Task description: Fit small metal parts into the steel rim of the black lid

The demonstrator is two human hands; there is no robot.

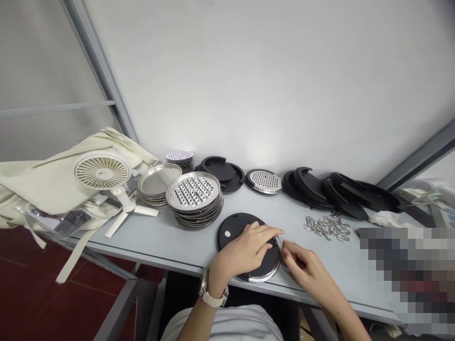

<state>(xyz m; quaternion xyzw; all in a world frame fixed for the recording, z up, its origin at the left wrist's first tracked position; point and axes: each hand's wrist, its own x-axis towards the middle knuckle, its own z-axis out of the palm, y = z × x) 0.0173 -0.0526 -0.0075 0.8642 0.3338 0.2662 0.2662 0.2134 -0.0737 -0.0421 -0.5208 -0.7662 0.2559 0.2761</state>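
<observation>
A round black lid-like disc (pixel 245 226) with a metal rim along its near edge lies at the front of the table. It carries a white oval spot. My left hand (pixel 249 246) rests across its top, fingers stretched toward the right edge. There my right hand (pixel 302 265), its fingers pinched together, holds a thin metal wire loop (pixel 278 242) at the disc's rim. Part of the loop is hidden by the fingers. Right of the hands lies a pile of similar metal wire loops (pixel 327 227).
Stacked round metal graters (pixel 194 192) and plain metal discs (pixel 159 180) stand at the left. A grater in a black holder (pixel 265 181) and several black holders (pixel 309 189) line the back. A small fan (pixel 103 171) and a cream bag (pixel 46 182) sit far left.
</observation>
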